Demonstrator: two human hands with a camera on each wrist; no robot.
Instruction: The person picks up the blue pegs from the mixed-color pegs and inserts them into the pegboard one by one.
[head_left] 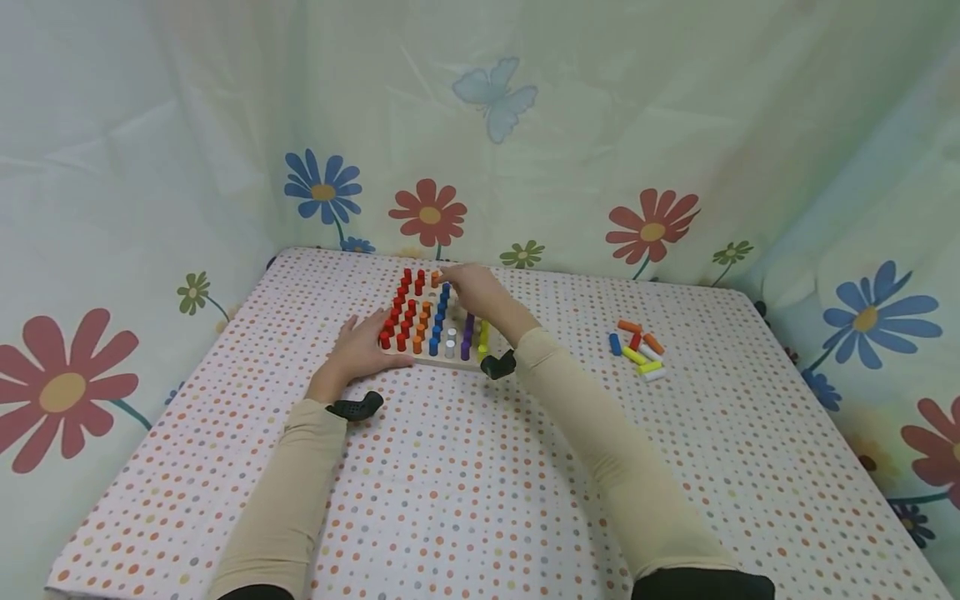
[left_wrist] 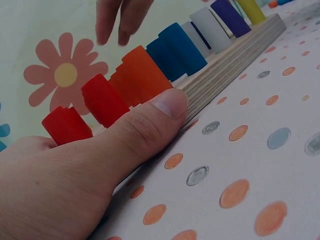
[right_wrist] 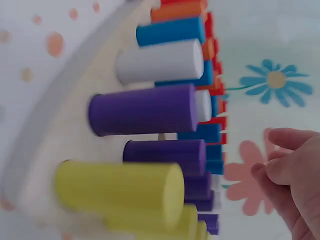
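A wooden pegboard stands on the table, holding upright columns of red, orange, blue, white, purple and yellow pegs. My left hand grips its near left corner; in the left wrist view the thumb lies along the front edge beside red pegs. Over the far side reaches my right hand, fingertips close to an orange peg in the back row. No peg shows between the right fingers in the right wrist view. The right hand partly hides the back of the board.
A loose pile of pegs lies right of the board, among them a blue peg, an orange peg and a yellow peg. A dotted cloth covers the table. Behind it hangs a flowered curtain.
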